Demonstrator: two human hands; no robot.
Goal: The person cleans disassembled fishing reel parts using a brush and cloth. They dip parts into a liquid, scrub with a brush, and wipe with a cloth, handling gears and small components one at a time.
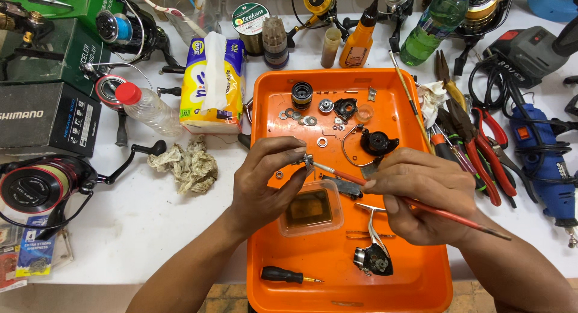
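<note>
Roughly top-down: white desk (150,228) carrying an orange tray (337,271), rectangular, long axis running away from the person. Both hands are over the tray's middle. Left hand (265,186) is pinching a small metal reel part (308,162) between thumb and fingertips, held just above a small clear plastic tub (312,212) of brownish liquid. Right hand (424,195) is closed around a thin paintbrush (445,215) with a red handle; its long axis runs lower right to upper left, bristle end pointing at the metal part and touching it, handle end sticking out past the hand toward the right edge of the tray. On the tray near the far end: a black spool (301,94), loose washers (298,116), a black rotor piece (379,142). Near end: a reel body with handle arm (373,256) and a small black-handled screwdriver (289,275) lying sideways, tip pointing right. Left of the tray: a tissue pack (214,87), a crumpled rag (186,164), a plastic bottle with red cap (147,108), a spinning reel (42,189). Right of the tray: red-handled pliers (484,153) and a blue rotary tool (542,162).
</note>
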